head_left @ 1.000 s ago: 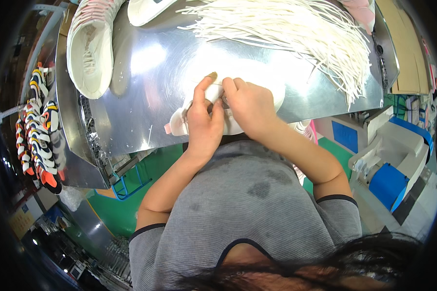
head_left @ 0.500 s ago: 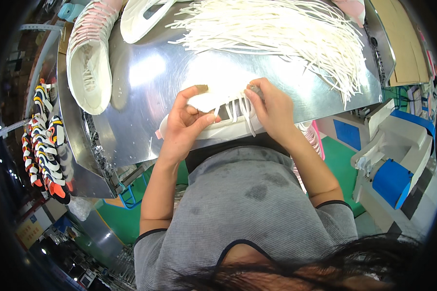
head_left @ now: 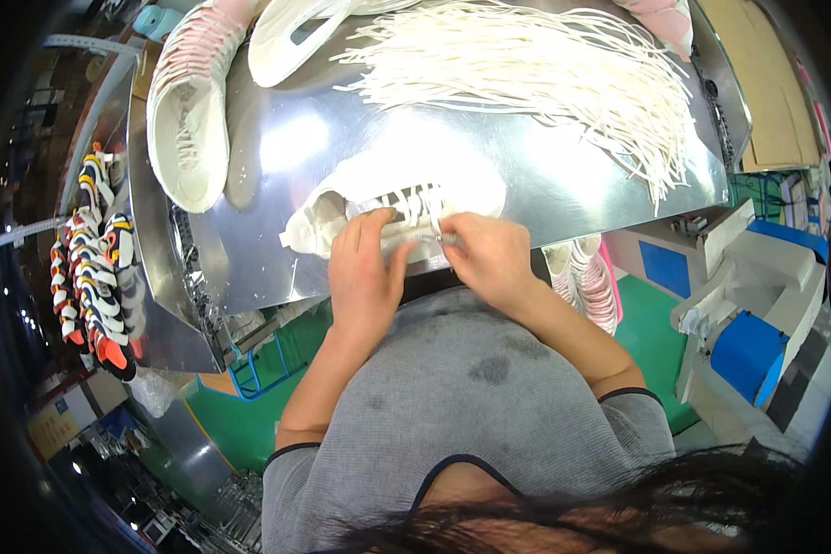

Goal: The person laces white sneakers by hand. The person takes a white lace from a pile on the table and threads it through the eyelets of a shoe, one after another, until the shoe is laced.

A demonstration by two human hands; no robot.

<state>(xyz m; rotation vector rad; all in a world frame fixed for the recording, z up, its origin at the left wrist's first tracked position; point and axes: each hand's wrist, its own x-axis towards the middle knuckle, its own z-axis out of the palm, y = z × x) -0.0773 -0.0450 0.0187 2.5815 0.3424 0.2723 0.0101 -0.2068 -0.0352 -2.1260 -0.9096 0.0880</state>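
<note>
A shiny metal table (head_left: 563, 198) fills the upper half of the view, its edges bowed by the lens. At 1 o'clock a broad heap of white laces (head_left: 545, 69) spreads over it. At 11 o'clock a white shoe with a pink sole (head_left: 189, 115) lies on its side, and just beside it, toward 12, another white shoe (head_left: 291, 32) is cut off by the upper rim. Far out at 9 o'clock a row of black, white and orange shoes (head_left: 97, 268) stands off the table, small and hard to make out.

Near the centre, at the table's near edge, lies the white shoe being laced (head_left: 388, 198), toe toward 9 o'clock. The left hand (head_left: 365, 272) curls over its near side, fingers pinched at the eyelets; the right hand (head_left: 489, 258) is closed on a thin white lace end just beside them. The hands cover the shoe's near flank, and what the left fingertips grip cannot be told.

Half a second ago the shoe was mostly hidden under both hands, with the left fingers lifted and spread; now the shoe shows its whole upper and both hands sit lower, closer together at the lacing.
</note>
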